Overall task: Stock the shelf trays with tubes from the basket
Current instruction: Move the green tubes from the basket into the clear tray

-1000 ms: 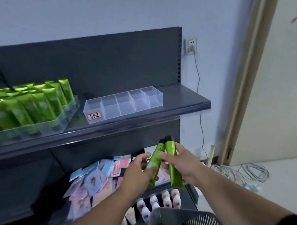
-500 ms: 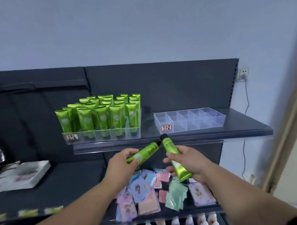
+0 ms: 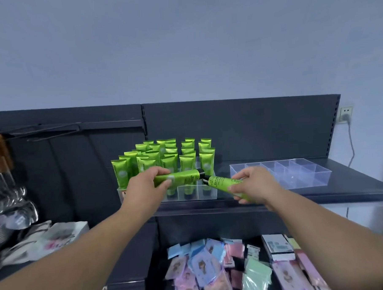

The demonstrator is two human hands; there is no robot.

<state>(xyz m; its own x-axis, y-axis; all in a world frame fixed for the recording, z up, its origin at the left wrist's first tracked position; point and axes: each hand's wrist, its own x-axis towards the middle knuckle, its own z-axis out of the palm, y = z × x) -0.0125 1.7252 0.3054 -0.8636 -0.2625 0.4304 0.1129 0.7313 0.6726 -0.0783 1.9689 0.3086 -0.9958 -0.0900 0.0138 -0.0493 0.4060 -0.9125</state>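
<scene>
Gripping left tube (image 3: 182, 178) in left hand (image 3: 144, 187), level, before stocked tray (image 3: 211, 195). Gripping right tube (image 3: 220, 181) in right hand (image 3: 255, 186), cap up-left, nearer empty tray (image 3: 315, 182).

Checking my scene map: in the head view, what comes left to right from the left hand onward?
left hand → left green tube → right green tube → right hand → empty clear tray → wall socket

Blue-grey wall (image 3: 182, 46); dark shelving (image 3: 240, 129); wall socket (image 3: 345, 113)
</scene>
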